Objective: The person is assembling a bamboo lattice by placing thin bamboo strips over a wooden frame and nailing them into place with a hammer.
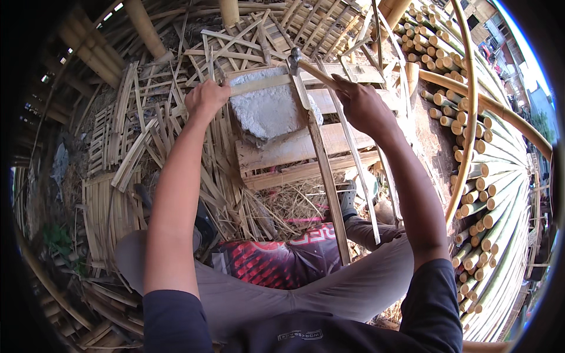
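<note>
My left hand (207, 100) is closed on the end of a pale bamboo slat (259, 85). That slat crosses the top of a rough grey-white block (268, 112), which sits on wooden boards. In my right hand (360, 101) is the wooden handle of a hammer (315, 72). Its metal head is just above the far end of the slat, close to a long bamboo strip (322, 159); whether they touch I cannot tell. The long strip runs from the block toward my lap, with another strip (356, 165) to its right.
Loose bamboo slats (132, 153) and slatted panels lie to the left and beyond the block. A large stack of bamboo poles (488, 200) fills the right side. A curved pole (468, 117) stands before it. A printed red-and-black cloth (276, 262) lies between my legs.
</note>
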A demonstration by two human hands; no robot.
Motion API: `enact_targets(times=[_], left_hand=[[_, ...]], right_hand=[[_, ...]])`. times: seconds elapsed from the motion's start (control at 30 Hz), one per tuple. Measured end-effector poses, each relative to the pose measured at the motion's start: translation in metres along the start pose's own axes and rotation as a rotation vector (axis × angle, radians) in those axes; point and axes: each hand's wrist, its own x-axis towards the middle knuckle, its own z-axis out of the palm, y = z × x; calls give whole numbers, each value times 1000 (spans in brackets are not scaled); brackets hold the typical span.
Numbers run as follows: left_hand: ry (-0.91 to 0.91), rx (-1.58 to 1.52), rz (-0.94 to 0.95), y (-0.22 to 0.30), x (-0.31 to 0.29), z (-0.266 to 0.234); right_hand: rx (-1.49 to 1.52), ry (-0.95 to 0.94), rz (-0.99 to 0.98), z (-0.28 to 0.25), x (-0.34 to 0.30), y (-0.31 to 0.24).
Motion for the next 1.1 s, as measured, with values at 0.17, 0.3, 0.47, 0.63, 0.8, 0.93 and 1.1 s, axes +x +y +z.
enact_targets(times=[0.17, 0.3, 0.47, 0.63, 0.8, 0.93, 1.1], left_hand=[[21, 14, -44, 0, -1, 3], [-32, 12, -25, 4, -4, -1], [-25, -7, -27, 0, -1, 1], [-44, -23, -36, -1, -2, 0], [-51, 1, -23, 8, -6, -8], [-78, -24, 35, -9, 7, 4], [29, -123, 147, -24, 2, 0]], right_hand=[[150, 231, -28, 6, -2, -4], [-60, 65, -71, 33, -9, 14], [-16, -29, 38, 18, -8, -2], [-45, -6, 20, 11, -7, -3], [25, 82, 76, 4, -22, -6], [52, 28, 56, 31, -30, 1], [190, -43, 117, 29, -42, -12]])
